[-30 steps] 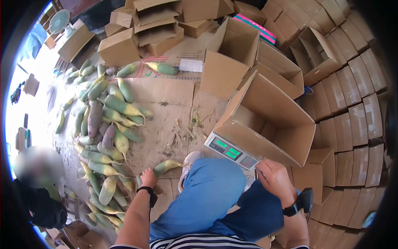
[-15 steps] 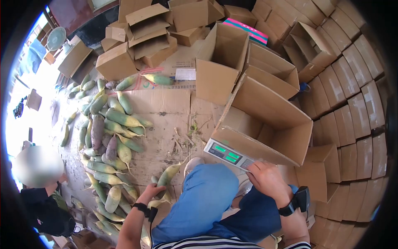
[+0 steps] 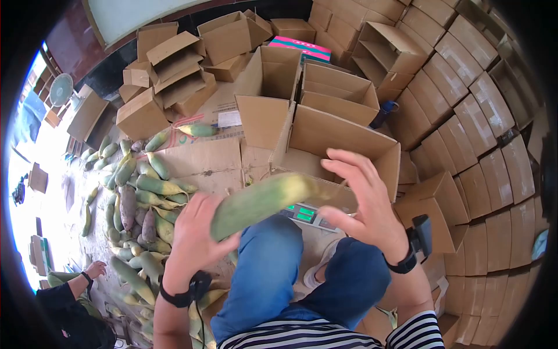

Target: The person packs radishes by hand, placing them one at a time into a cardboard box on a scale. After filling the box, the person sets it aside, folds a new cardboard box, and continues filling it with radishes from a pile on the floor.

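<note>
My left hand (image 3: pixel 195 235) is wrapped round the thick end of a green radish (image 3: pixel 256 203), which is raised above my knees with its pale tip pointing right. Beside that tip, my right hand (image 3: pixel 366 206) is open, thumb and fingers spread, holding nothing. Behind the hands stands an open cardboard box (image 3: pixel 343 131) on a scale (image 3: pixel 308 213) with green lit digits. The radish and my right hand hide part of the scale and the box's front. To the left lies a heap of radishes (image 3: pixel 154 185), mostly green, a few purplish.
More open cartons (image 3: pixel 270 116) stand beyond the scale, and flattened cardboard (image 3: pixel 203 161) covers the floor. Stacked boxes (image 3: pixel 488 157) line the right side. A blue bottle (image 3: pixel 383 113) stands behind the cartons. At lower left is another person's arm (image 3: pixel 81 282).
My left hand has lifted the radish from the floor beside my leg to above my knees. My right hand has left the scale and risen, opening near the radish tip. The view has shifted.
</note>
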Motion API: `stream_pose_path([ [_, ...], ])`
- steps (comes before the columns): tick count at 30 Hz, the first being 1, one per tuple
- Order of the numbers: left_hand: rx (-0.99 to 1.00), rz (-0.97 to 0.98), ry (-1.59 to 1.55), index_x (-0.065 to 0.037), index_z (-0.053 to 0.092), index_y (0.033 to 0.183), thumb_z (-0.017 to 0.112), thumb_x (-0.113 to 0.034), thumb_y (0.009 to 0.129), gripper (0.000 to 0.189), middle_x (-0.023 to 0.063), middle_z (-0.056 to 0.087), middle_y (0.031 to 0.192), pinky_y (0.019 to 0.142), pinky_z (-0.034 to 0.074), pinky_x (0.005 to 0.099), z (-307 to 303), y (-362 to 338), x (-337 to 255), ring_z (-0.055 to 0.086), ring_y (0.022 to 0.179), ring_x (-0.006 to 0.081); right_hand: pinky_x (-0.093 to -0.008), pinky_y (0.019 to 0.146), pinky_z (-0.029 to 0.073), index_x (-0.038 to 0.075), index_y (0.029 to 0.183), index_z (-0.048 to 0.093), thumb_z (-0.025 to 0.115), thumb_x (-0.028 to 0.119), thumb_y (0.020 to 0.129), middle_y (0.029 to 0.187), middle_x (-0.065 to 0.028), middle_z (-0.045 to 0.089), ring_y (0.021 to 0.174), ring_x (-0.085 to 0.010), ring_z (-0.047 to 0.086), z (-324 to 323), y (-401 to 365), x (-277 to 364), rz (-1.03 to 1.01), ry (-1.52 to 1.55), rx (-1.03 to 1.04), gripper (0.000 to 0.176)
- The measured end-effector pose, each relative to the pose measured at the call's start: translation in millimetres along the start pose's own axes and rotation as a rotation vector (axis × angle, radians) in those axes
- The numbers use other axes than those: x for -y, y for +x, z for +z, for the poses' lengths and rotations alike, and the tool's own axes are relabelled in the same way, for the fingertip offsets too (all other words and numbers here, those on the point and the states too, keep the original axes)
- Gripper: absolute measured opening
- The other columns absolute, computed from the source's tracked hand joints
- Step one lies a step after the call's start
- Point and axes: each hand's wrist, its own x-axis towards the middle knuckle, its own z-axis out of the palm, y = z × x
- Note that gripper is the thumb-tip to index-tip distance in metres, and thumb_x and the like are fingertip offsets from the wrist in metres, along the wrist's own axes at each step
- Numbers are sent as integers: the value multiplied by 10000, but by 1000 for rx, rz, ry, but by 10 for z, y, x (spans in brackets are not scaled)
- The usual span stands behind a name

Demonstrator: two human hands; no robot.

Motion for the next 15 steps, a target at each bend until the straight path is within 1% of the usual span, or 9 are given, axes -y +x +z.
stream_pose_path([
  [2,-14,126,13,-27,574,1095,765,-183,640,517,156,572,990,803,499,433,75,315,-215,589,906,348,-388,868,511,79,1300,537,806,205,725,1103,-147,634,1010,-341,624,-108,121,60,-138,-255,177,647],
  [3,-15,230,37,-28,558,1141,767,-188,655,552,158,567,1031,831,495,430,135,439,-307,583,953,340,-388,868,511,79,1300,537,806,205,725,1103,-147,634,1010,-341,624,-160,125,34,-136,-264,177,647],
  [5,-18,329,56,-28,542,1186,769,-194,671,587,161,561,1071,859,490,427,235,606,-379,577,1001,332,-389,813,526,90,1260,552,823,268,706,1121,-141,631,948,-339,640,-254,78,-104,117,-220,389,642],
  [6,-20,320,8,-21,515,1236,770,-207,690,631,166,554,1107,885,479,429,302,662,-366,563,1041,341,-398,787,528,93,1251,557,826,269,699,1063,-129,641,929,-331,641,-246,15,-244,-6,-163,234,639],
  [8,-15,288,-38,-13,488,1286,771,-220,709,675,172,547,1144,910,469,431,407,641,-233,548,1082,350,-401,779,528,93,1243,560,823,274,703,1040,-130,641,919,-333,640,-400,-37,-351,29,-295,189,628],
  [10,-88,54,48,4,449,1341,755,-238,759,701,202,540,1169,939,455,445,410,514,149,524,1122,386,-403,766,528,89,1227,564,812,292,718,1010,-134,643,900,-334,641,-506,-88,-517,124,-493,105,601],
  [12,4,-252,46,16,442,1338,733,-248,796,670,227,533,1191,936,448,462,554,49,690,516,1126,411,-414,753,527,59,1158,575,772,340,772,995,-144,657,881,-346,650,-563,-122,-777,295,-612,109,517],
  [14,218,-418,244,11,494,1245,705,-309,824,570,240,540,1134,890,462,479,909,-777,1408,538,1057,422,-423,747,525,51,1131,578,762,375,777,973,-150,664,883,-348,654,-505,-159,-1173,359,-664,207,514],
  [15,442,-502,317,-7,513,1190,713,-346,812,545,217,553,1112,885,482,476,1073,-1235,1708,553,1054,407,-431,741,524,44,1103,580,751,411,782,952,-155,671,885,-351,657,-413,-174,-1358,419,-723,304,516],
])
